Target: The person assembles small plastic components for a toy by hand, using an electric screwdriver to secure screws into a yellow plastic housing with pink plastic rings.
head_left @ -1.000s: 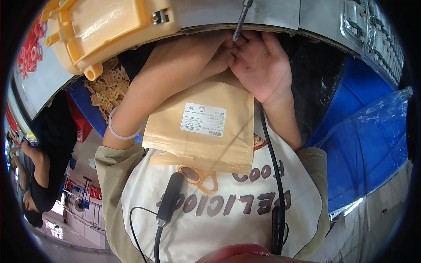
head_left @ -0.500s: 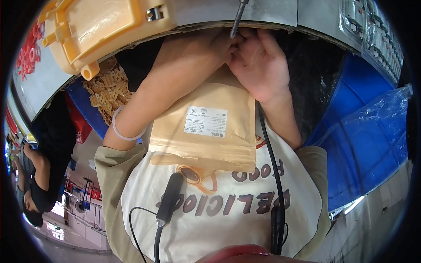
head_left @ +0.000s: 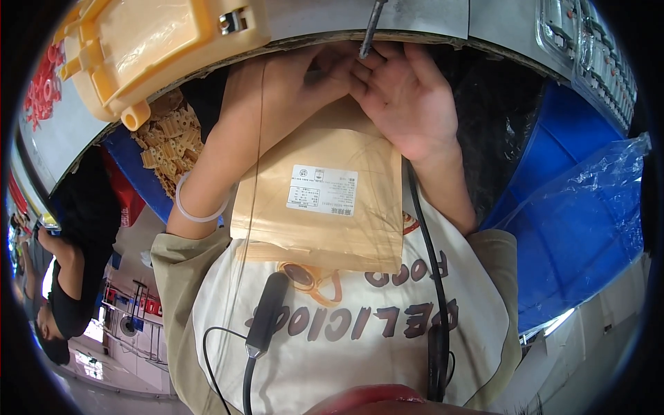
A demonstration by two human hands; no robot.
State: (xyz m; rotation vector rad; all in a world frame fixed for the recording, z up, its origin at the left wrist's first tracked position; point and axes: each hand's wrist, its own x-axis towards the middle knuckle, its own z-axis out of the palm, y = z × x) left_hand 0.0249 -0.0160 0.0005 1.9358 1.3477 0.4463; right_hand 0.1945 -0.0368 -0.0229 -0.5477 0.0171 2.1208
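Just under the table edge, my hands meet. My left hand [head_left: 315, 79], with a pale bracelet [head_left: 200, 213] on its wrist, curls thumb and fingers together; what they pinch, if anything, is hidden. Beside it my right hand [head_left: 408, 100] lies palm up, fingers loosely stretched toward the left fingertips, with nothing visible on the palm. A metal driver bit [head_left: 373, 29] points down right above the fingers. Below the hands a brown paper pouch [head_left: 318, 235] with a white label rests against my apron [head_left: 387, 346].
A yellow plastic housing [head_left: 155, 48] with a metal clip sits at the table's left, red rings [head_left: 45, 86] beyond it. Yellow plastic parts [head_left: 169, 142] fill a blue bin at left. Clear trays [head_left: 588, 52] lie at right above a blue bin [head_left: 567, 228]. A co-worker [head_left: 76, 263] is far left.
My left hand has shifted left and its thumb and fingers now form a ring; it overlapped the right fingers more before. The right hand stays nearly still.
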